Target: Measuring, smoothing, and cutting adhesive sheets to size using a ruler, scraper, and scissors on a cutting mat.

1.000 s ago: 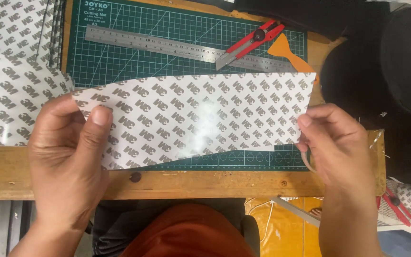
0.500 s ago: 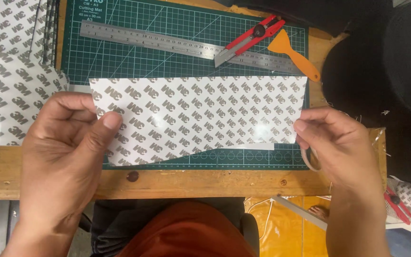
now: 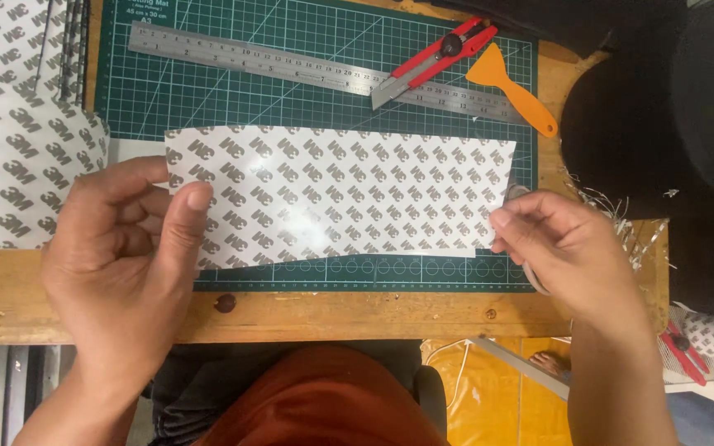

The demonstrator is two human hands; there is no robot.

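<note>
The left hand [image 3: 121, 268] pinches the left edge of the printed adhesive sheet [image 3: 336, 198], thumb on top, grip closed on it. The sheet lies across the green cutting mat [image 3: 291, 91], below the steel ruler [image 3: 291, 66] and red utility knife [image 3: 435, 58]. The right hand [image 3: 568, 248] nips the sheet's right edge, grip narrow.

the left hand [image 3: 121, 268] covers the left end of the printed adhesive sheet [image 3: 340, 194], and the right hand [image 3: 568, 248] hides its lower right corner. the steel ruler [image 3: 291, 66] passes under the red utility knife [image 3: 435, 62]. the larger backing sheet [image 3: 10, 140] and green cutting mat [image 3: 291, 107] are cut off by the frame's edge.
</note>
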